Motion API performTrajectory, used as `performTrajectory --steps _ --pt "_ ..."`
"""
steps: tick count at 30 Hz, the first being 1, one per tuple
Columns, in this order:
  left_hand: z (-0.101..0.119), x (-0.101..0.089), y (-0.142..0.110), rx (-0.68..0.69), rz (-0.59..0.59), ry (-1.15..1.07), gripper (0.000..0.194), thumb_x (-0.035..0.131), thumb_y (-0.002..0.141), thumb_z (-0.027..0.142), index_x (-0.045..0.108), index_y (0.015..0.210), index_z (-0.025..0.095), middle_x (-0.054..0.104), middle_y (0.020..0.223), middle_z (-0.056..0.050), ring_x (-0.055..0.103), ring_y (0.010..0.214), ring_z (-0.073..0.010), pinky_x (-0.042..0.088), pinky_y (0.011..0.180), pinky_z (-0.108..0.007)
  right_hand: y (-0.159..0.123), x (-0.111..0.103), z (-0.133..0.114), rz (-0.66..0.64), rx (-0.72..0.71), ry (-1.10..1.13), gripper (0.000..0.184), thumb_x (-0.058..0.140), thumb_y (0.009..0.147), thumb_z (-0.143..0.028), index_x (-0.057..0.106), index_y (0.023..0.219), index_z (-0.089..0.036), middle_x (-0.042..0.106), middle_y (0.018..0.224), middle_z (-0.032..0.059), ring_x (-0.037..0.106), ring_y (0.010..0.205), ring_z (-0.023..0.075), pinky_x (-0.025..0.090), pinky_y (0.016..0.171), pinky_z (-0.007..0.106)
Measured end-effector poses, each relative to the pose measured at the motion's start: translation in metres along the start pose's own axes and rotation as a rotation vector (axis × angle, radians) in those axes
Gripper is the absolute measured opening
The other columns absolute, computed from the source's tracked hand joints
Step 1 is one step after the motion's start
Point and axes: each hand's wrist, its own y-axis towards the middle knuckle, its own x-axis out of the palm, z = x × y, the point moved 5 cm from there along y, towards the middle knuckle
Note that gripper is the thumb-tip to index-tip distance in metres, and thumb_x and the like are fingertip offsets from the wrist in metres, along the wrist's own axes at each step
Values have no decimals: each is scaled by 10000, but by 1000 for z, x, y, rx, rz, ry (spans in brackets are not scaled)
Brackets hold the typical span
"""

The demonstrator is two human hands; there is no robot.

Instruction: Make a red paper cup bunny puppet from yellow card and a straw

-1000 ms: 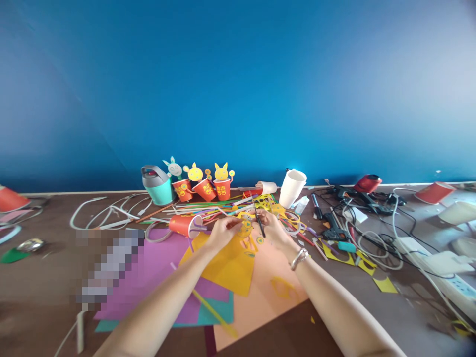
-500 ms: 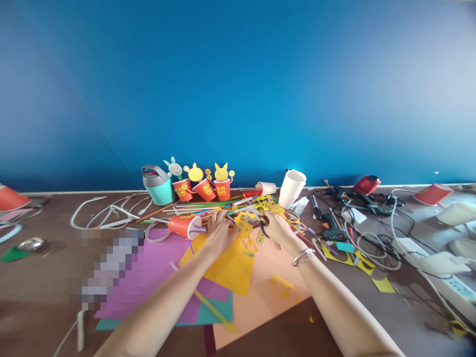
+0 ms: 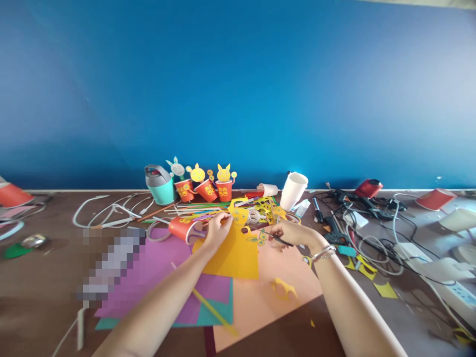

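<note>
My left hand (image 3: 218, 230) pinches the left edge of a yellow paper sheet (image 3: 231, 255) near its top. A face with pointed ears is drawn on that part of the sheet. To the right, my right hand (image 3: 284, 232) is closed around dark scissors (image 3: 283, 241), their tips pointing left. Small cut paper pieces with green-outlined drawings (image 3: 262, 237) lie just left of the scissors. Beneath them is a peach paper sheet (image 3: 273, 307), with a yellow paper scrap (image 3: 284, 288) on it. Purple paper (image 3: 156, 277) lies to the left.
Behind stand red paper cups with animal faces (image 3: 224, 189), a teal lidded container (image 3: 160, 191) and a white cup (image 3: 293, 191). A red cup (image 3: 182, 228) lies tipped left. Glue guns (image 3: 334, 230), cables and a power strip (image 3: 446, 285) crowd the right.
My left hand went from lying flat on the yellow sheet to pinching its edge, and the sheet has shifted and turned. My right hand moved right and slightly down with the scissors.
</note>
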Motion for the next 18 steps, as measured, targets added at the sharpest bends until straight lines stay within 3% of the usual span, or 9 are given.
performTrajectory --steps 6,12,18 --pt "1 7 -4 -44 -65 -93 138 607 713 303 640 712 169 669 756 -49 597 761 -209 424 722 -299 13 17 -7 -42 36 5 186 569 604 -175 646 772 -154 618 582 -15 463 390 63 366 397 185" --pt "-7 9 -1 -74 -81 -187 148 612 696 315 635 722 171 642 730 -28 568 714 -176 410 670 -270 19 24 -9 -26 16 -83 76 459 585 -163 531 562 -159 507 472 -49 436 355 47 341 355 151" --pt "-5 6 2 -147 -55 -291 155 621 637 329 616 651 175 577 640 3 491 634 -142 363 599 -244 24 26 -6 12 15 -81 201 441 592 -162 606 706 -160 537 516 -49 427 351 45 321 315 141"
